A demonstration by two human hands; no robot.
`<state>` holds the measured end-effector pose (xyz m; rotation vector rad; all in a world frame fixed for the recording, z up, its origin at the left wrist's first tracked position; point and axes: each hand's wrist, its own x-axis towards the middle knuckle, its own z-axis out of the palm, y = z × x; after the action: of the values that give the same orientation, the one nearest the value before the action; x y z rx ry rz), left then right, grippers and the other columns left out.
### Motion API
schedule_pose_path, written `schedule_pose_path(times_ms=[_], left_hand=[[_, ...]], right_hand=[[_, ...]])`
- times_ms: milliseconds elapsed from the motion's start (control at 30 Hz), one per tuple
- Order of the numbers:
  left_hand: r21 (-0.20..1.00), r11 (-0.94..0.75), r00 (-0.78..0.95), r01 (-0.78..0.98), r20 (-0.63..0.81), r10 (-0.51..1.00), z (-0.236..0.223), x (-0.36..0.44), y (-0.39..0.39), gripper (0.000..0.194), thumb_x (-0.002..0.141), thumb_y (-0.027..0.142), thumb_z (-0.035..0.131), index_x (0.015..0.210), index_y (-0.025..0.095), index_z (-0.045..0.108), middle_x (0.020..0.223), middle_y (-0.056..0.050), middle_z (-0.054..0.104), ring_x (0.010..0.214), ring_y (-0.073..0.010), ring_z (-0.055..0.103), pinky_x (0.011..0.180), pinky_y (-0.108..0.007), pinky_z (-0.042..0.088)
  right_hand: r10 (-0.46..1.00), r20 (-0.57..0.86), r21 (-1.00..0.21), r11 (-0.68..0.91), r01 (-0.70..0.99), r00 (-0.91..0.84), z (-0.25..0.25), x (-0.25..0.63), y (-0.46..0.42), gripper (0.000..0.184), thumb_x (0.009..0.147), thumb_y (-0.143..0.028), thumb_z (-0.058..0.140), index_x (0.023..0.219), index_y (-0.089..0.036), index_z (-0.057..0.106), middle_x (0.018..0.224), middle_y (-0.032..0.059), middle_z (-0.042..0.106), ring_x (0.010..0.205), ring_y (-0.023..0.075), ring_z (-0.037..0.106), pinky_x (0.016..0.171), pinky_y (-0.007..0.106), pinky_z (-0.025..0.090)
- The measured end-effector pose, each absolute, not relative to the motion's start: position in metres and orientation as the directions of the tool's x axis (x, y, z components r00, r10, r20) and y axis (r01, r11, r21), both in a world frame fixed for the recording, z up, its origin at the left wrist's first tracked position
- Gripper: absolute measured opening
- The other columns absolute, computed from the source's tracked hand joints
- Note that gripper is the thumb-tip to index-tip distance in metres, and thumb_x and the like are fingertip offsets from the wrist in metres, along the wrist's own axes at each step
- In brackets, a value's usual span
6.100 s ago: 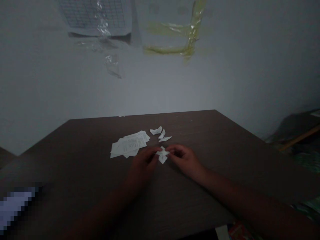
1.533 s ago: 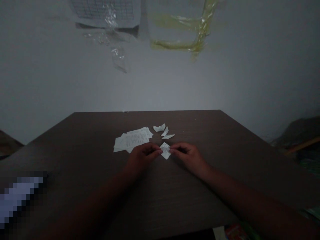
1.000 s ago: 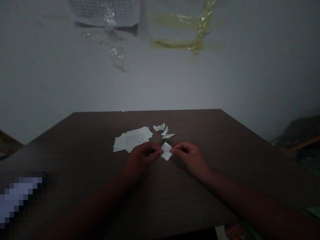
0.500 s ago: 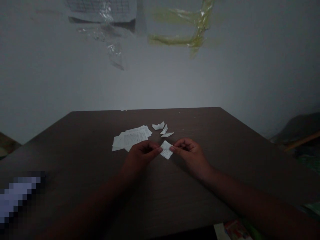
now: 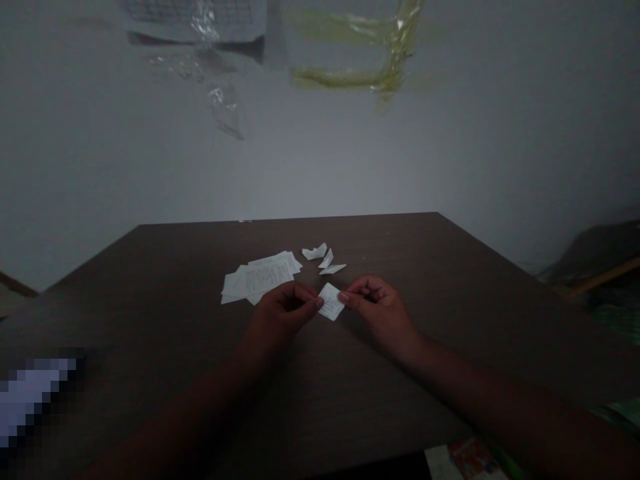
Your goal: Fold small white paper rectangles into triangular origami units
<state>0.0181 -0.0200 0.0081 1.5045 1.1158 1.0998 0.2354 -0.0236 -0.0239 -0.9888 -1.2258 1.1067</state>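
Observation:
A small folded piece of white printed paper sits between my two hands, just above the dark wooden table. My left hand pinches its left corner with closed fingers. My right hand pinches its right corner, fingers curled. Behind my left hand lies a loose stack of printed paper slips. Three small folded paper pieces rest just beyond the held piece.
The table's far edge meets a pale wall carrying a taped grid sheet and yellowed tape. A blurred patch covers the near left. Dark clutter sits right of the table, and coloured items lie below its front edge.
The held paper went from a crumpled star-like shape to a flatter diamond shape between my fingers. My hands stayed in about the same spot; the view shifted slightly.

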Motion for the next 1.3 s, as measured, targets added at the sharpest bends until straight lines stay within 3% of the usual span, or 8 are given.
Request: schedule_pose_path(times_ms=[400, 733, 967, 1167, 1300], left_hand=[[0.982, -0.072, 0.233, 0.173, 0.030, 0.972, 0.012, 0.013, -0.015, 0.025, 0.078, 0.044, 0.086, 0.073, 0.025, 0.070, 0.082, -0.003, 0.079, 0.079, -0.0229, 0.070, 0.080, -0.039, 0.059], [0.991, -0.096, 0.269, 0.090, 0.069, 0.961, 0.013, 0.014, -0.016, 0.031, 0.078, 0.040, 0.090, 0.070, 0.023, 0.066, 0.089, -0.004, 0.079, 0.085, -0.0221, 0.072, 0.087, -0.039, 0.060], [0.995, -0.065, 0.375, 0.072, 0.033, 0.926, 0.009, 0.012, -0.017, 0.033, 0.080, 0.040, 0.094, 0.102, 0.023, 0.076, 0.095, -0.002, 0.079, 0.091, -0.0224, 0.073, 0.084, -0.035, 0.057], [0.964, -0.125, 0.357, 0.236, 0.033, 0.933, 0.000, 0.014, -0.018, 0.027, 0.092, 0.047, 0.084, 0.088, 0.021, 0.079, 0.089, -0.004, 0.078, 0.087, -0.0230, 0.069, 0.080, -0.035, 0.054], [0.963, -0.100, 0.360, 0.251, 0.003, 0.933, -0.002, 0.014, -0.019, 0.029, 0.092, 0.050, 0.084, 0.088, 0.021, 0.081, 0.089, -0.004, 0.079, 0.086, -0.0228, 0.069, 0.079, -0.034, 0.055]], right_hand=[[0.979, 0.202, -0.976, 0.204, -0.077, 0.028, -0.021, 0.237, -0.022, 0.037, 0.079, -0.050, 0.096, 0.080, -0.026, 0.069, 0.077, 0.0005, 0.073, 0.073, 0.0195, 0.066, 0.070, 0.034, 0.054], [0.977, 0.208, -0.964, 0.212, -0.161, 0.041, -0.019, 0.235, -0.022, 0.036, 0.077, -0.045, 0.098, 0.078, -0.025, 0.068, 0.073, -0.0027, 0.072, 0.069, 0.0163, 0.064, 0.068, 0.031, 0.052], [0.955, 0.297, -0.953, 0.297, -0.060, 0.013, -0.022, 0.235, -0.028, 0.035, 0.081, -0.043, 0.098, 0.082, -0.026, 0.068, 0.081, -0.0001, 0.075, 0.075, 0.0188, 0.069, 0.069, 0.032, 0.056], [0.952, 0.298, -0.955, 0.297, -0.023, -0.077, -0.022, 0.236, -0.029, 0.031, 0.086, -0.045, 0.095, 0.089, -0.026, 0.070, 0.086, 0.0008, 0.075, 0.080, 0.0199, 0.071, 0.073, 0.034, 0.060], [0.951, 0.256, -0.966, 0.249, -0.065, -0.175, -0.024, 0.236, -0.028, 0.035, 0.085, -0.047, 0.097, 0.098, -0.027, 0.071, 0.089, 0.0002, 0.074, 0.083, 0.0201, 0.072, 0.076, 0.035, 0.060]])
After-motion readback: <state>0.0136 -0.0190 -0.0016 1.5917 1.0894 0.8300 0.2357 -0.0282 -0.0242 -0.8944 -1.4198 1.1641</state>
